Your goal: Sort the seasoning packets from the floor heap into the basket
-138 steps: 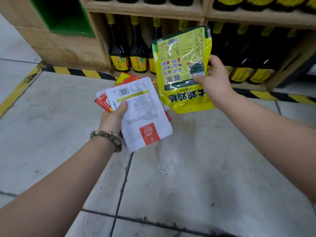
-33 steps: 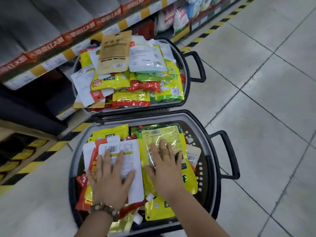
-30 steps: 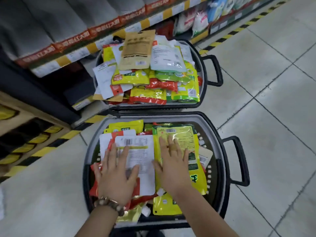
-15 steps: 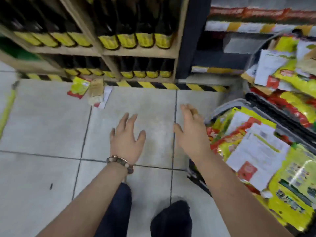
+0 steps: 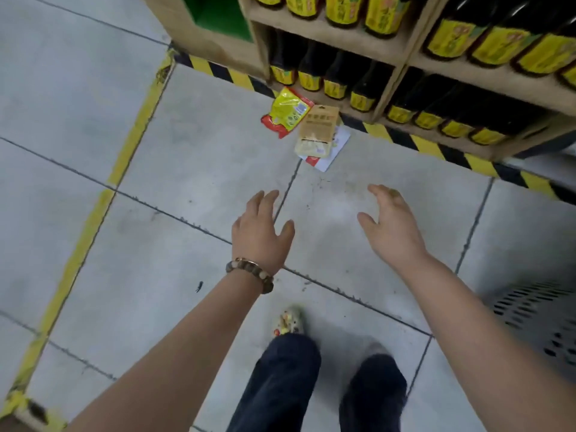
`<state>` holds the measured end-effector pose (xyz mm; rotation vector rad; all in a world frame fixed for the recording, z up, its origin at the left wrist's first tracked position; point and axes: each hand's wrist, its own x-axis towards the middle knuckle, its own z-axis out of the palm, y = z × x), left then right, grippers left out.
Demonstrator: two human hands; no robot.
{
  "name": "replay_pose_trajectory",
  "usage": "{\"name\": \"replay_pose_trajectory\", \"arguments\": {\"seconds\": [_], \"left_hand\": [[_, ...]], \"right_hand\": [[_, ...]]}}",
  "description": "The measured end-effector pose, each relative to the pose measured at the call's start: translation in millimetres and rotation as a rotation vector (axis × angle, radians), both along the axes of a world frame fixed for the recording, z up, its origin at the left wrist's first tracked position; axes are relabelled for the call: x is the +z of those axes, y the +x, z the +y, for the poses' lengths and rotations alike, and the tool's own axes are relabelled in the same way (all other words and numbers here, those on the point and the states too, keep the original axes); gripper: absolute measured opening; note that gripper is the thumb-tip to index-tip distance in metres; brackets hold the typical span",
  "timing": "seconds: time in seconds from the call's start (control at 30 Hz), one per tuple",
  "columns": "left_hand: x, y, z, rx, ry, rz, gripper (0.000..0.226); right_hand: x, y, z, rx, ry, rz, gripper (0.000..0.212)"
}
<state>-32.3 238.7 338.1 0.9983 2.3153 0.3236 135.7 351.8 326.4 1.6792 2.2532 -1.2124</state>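
Small heap left on the floor (image 5: pixel 187 275) at the foot of the shelf (image 5: pixel 327 32). Three packets are counted: yellow-red packet (image 5: pixel 288 115), tan packet (image 5: pixel 318 130) touching its edge, and white packet (image 5: pixel 335 148), mostly covered by the tan one. None has been lifted yet.

Both hands are held out above the tiles, well short of the heap. On the left hand (image 5: pixel 261 232) the grip is released, fingers spread, nothing held. On the right hand (image 5: pixel 391 226) the grip is also released, fingers relaxed, nothing held.

Only a grey perforated wall of the basket (image 5: pixel 536 310) is caught at the right edge; its contents are not shown, so the sorted count cannot be told. Task is judged near its end: three pickups at most.

Also noted: dark bottles (image 5: pixel 311 73) with yellow labels directly behind the heap, striped tape (image 5: pixel 420 145) along the shelf base, yellow line (image 5: pixel 78 244) on the tiles, bracelet (image 5: pixel 249 269) on the left wrist, legs (image 5: pixel 280 385) and a shoe (image 5: pixel 288 319) below. Path to the heap is unobstructed; the bottles could be knocked on the reach.
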Motion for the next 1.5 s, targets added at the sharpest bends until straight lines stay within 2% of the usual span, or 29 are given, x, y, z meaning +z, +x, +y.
{"name": "replay_pose_trajectory", "arguments": {"seconds": [0.3,0.57,0.67,0.83,0.97,1.07,1.13,1.23,1.3,1.4,1.5], "left_hand": [[-90,-84,55,-0.065,0.017,-0.002,0.059],[-265,-141,115,-0.301,0.015,0.071,0.063],[-323,-160,137,-0.383,0.02,0.154,0.064],[-389,-179,157,-0.471,0.001,0.26,0.065],[-418,-178,164,-0.437,0.022,0.204,0.063],[-428,-173,165,-0.399,0.017,0.16,0.061],[-431,-173,166,-0.395,0.005,0.144,0.06],[-434,-172,171,-0.4,0.012,0.101,0.059],[-437,-169,176,-0.401,0.005,0.064,0.061],[-444,-168,181,-0.483,-0.065,0.078,0.068],[-451,-166,185,-0.605,-0.146,0.123,0.068]], "right_hand": [[-82,-68,71,0.02,0.042,-0.09,0.055],[-255,-127,126,0.157,0.14,-0.248,0.066],[-325,-140,146,0.083,0.08,-0.255,0.075],[-415,-141,166,-0.023,0.028,-0.206,0.091],[-447,-142,162,-0.017,0.19,-0.289,0.089],[-449,-150,158,-0.184,0.295,-0.193,0.074],[-445,-165,163,-0.341,0.239,-0.113,0.069],[-437,-191,174,-0.587,0.109,-0.003,0.083],[-436,-202,185,-0.816,0.037,0.094,0.081],[-433,-208,201,-1.025,-0.074,0.209,0.069],[-434,-206,211,-1.045,-0.185,0.301,0.04]]}}
